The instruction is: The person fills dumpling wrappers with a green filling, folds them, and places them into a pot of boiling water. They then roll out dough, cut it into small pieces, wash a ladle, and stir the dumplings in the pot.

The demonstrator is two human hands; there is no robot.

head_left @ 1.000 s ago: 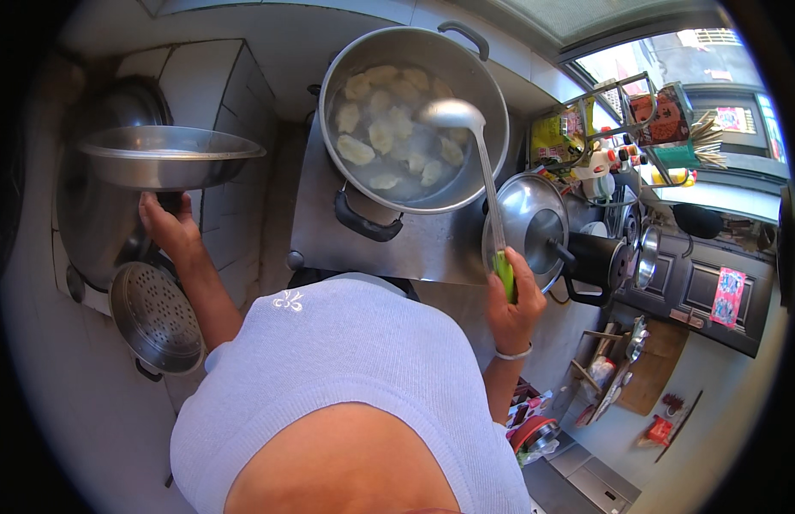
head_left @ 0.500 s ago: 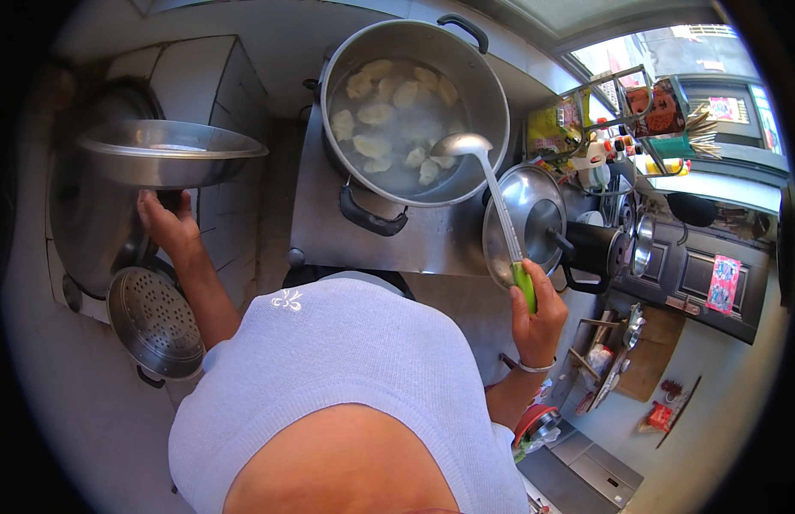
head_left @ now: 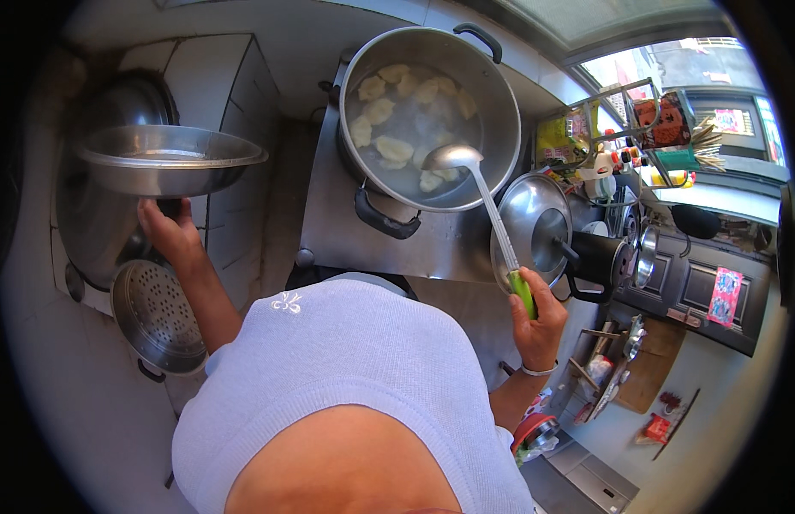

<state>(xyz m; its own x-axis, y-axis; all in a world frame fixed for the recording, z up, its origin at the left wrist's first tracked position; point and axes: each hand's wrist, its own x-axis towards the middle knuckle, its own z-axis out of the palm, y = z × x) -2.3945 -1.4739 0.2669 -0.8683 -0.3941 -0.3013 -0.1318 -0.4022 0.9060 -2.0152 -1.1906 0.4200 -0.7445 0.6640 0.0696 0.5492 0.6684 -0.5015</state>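
Note:
My right hand (head_left: pixel 539 319) is closed around the green handle of a metal ladle (head_left: pixel 497 224). The ladle's bowl is over the near right part of a large two-handled pot (head_left: pixel 389 196), with its rounded underside up, at or just above the water. Several pale dumplings (head_left: pixel 392 148) lie in the steaming, cloudy water. On the left, my left hand (head_left: pixel 170 231) grips the dark knob under an upturned, shallow domed metal lid (head_left: pixel 170 178), holding it level with its rim up. The lid is well apart from the pot.
The pot stands on a steel stove top (head_left: pixel 346 248). To its right lean a second lid (head_left: pixel 534 224) and a black saucepan (head_left: pixel 596 257). A perforated steamer tray (head_left: pixel 158 317) is below my left hand. A wire rack (head_left: pixel 620 128) holds packets and bottles by the window.
The ladle's bowl has shifted left and slightly nearer across the pot, among the dumplings. My left hand still holds the lid, nearly in place. The whole view has shifted slightly.

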